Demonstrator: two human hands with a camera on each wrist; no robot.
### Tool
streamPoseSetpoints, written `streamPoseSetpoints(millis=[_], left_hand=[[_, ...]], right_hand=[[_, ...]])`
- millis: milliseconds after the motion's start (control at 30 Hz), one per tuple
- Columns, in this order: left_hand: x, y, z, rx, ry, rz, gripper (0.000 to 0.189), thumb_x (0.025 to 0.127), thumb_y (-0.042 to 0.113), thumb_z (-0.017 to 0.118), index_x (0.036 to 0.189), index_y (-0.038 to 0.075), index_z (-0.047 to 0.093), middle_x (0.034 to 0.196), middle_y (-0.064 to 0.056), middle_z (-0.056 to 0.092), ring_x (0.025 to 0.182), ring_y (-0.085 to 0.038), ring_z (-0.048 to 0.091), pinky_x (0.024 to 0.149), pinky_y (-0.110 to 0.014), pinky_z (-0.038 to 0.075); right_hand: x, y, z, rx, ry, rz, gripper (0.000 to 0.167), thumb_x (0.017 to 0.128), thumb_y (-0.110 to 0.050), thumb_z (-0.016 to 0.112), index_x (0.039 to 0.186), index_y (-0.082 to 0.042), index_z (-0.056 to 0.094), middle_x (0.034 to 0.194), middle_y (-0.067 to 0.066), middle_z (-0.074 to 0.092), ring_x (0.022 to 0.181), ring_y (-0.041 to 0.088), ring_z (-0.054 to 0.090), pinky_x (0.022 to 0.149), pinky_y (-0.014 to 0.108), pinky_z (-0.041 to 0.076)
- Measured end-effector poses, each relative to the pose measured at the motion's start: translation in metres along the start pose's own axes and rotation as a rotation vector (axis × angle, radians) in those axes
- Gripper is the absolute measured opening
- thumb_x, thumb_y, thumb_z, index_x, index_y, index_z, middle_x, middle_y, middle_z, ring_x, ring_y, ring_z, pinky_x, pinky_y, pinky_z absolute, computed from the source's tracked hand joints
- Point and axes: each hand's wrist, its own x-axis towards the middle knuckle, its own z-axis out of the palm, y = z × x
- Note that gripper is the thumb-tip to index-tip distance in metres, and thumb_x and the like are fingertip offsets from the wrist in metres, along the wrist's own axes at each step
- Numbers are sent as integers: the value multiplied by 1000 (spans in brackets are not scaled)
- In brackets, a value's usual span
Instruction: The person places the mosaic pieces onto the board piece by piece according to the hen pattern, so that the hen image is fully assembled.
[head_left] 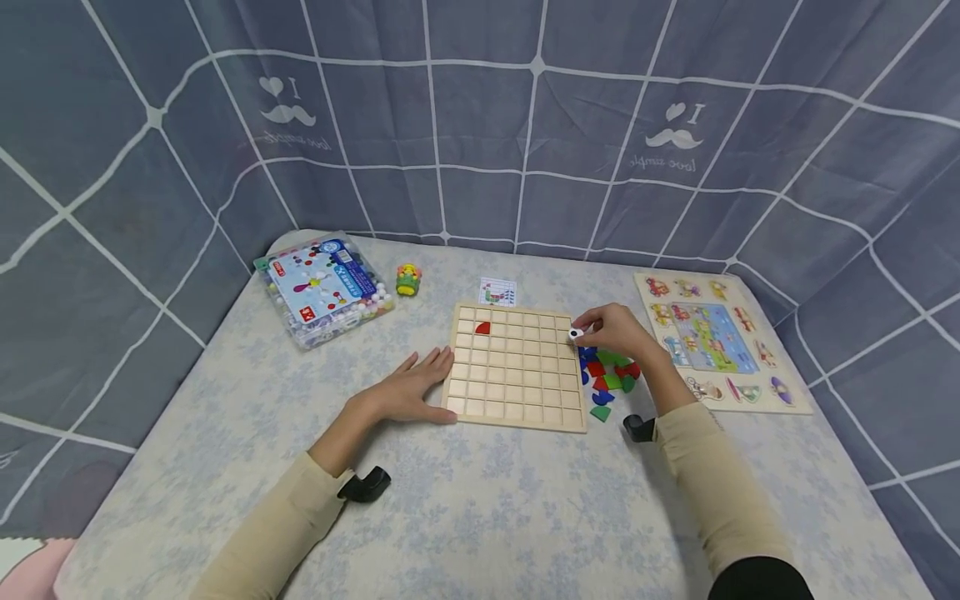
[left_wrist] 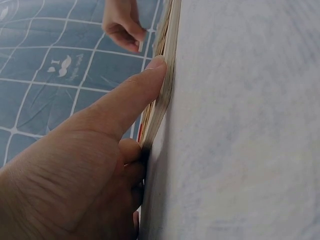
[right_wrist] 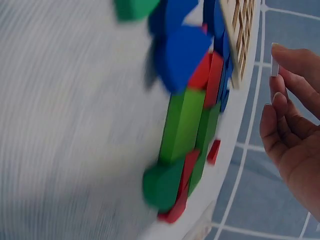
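Observation:
A wooden board with a grid of square cells [head_left: 517, 367] lies in the middle of the table. One red quarter-circle piece [head_left: 483, 328] sits in a cell near its upper left. My left hand [head_left: 408, 390] rests spread at the board's left edge, and its thumb [left_wrist: 142, 80] touches the side of the frame. Over the board's upper right edge, my right hand [head_left: 613, 330] pinches a small white tile with a black dot [head_left: 575, 333] between thumb and fingers. Below that hand, several blue, red and green pieces [right_wrist: 182, 125] lie in a loose pile beside the board.
A small picture card [head_left: 498, 292] lies behind the board. At the back left are a clear box of colourful beads [head_left: 322, 287] and a small toy figure [head_left: 408, 280]. A wooden picture puzzle [head_left: 720, 342] lies to the right. Grey-blue curtain [head_left: 487, 125] surrounds the table's back and sides.

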Motion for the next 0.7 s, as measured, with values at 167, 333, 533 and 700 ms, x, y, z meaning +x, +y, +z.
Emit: streamPoseSetpoints(millis=[167, 333, 533, 700], left_hand=[[2, 0, 0, -1, -1, 2, 107, 85, 58, 66, 157, 7, 5, 165, -9, -1, 154, -26, -1, 125, -49, -3], [1, 0, 0, -4, -2, -6, 108, 84, 58, 66, 157, 6, 5, 165, -9, -1, 154, -26, 0, 125, -49, -3], [-1, 1, 0, 5, -5, -21, 108, 84, 58, 67, 157, 7, 5, 165, -8, 0, 154, -26, 0, 125, -49, -3], [0, 4, 0, -14, -5, -28, 108, 84, 58, 67, 157, 8, 5, 165, -8, -1, 154, -26, 0, 124, -50, -3]], right_hand=[[5, -14, 10, 21, 12, -11, 29, 82, -22, 78, 106, -6, 74, 91, 10, 70, 70, 18, 52, 59, 26, 47], [11, -33, 21, 53, -10, -37, 28, 82, -21, 78, 107, -7, 74, 97, 10, 71, 73, 18, 53, 61, 26, 46], [18, -54, 33, 53, -56, -101, 26, 84, -20, 76, 107, -7, 74, 102, 10, 73, 81, 18, 62, 66, 27, 49], [23, -66, 40, 32, -62, -108, 25, 84, -18, 76, 107, -7, 74, 106, 9, 73, 91, 22, 65, 74, 33, 54]])
